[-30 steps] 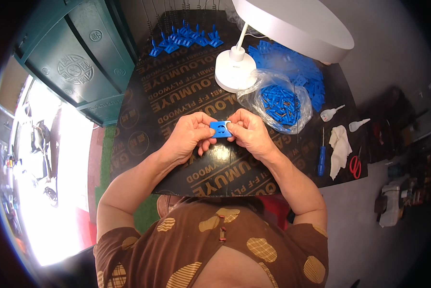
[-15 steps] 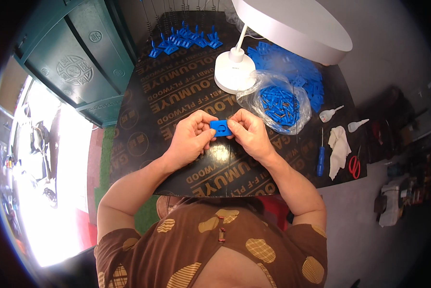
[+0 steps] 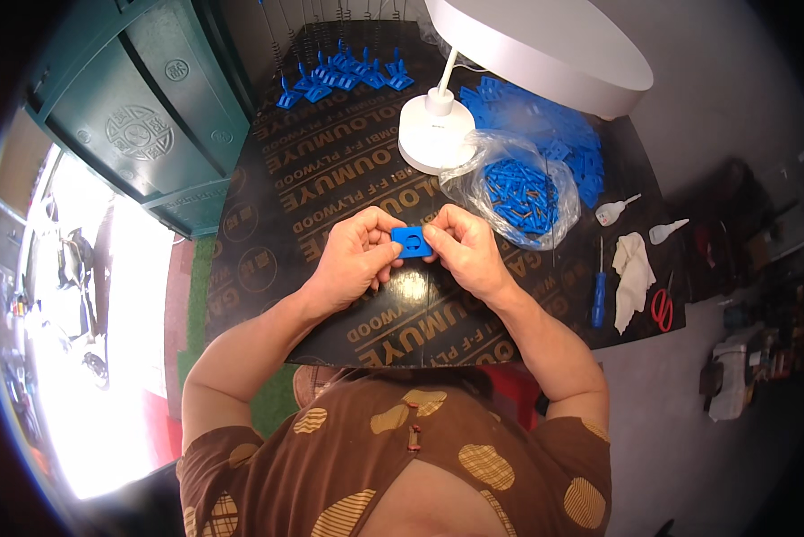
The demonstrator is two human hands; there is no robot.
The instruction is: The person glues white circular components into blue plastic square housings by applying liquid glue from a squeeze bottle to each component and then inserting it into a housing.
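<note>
White lamp (image 3: 438, 134), blue screwdriver (image 3: 598, 295), red scissors (image 3: 662, 309)

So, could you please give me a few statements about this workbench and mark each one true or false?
1. Both hands, left hand and right hand, hold one blue part. True.
2. The bag of blue pieces lies left of the hands. False: it lies to their right, by the lamp.
3. The screwdriver has a blue handle. True.
4. The scissors have green handles. False: they are red.
5. The cloth lies beside the screwdriver. True.

Glossy dark plywood board (image 3: 330, 179), seemingly matt plastic piece (image 3: 412, 242)
</note>
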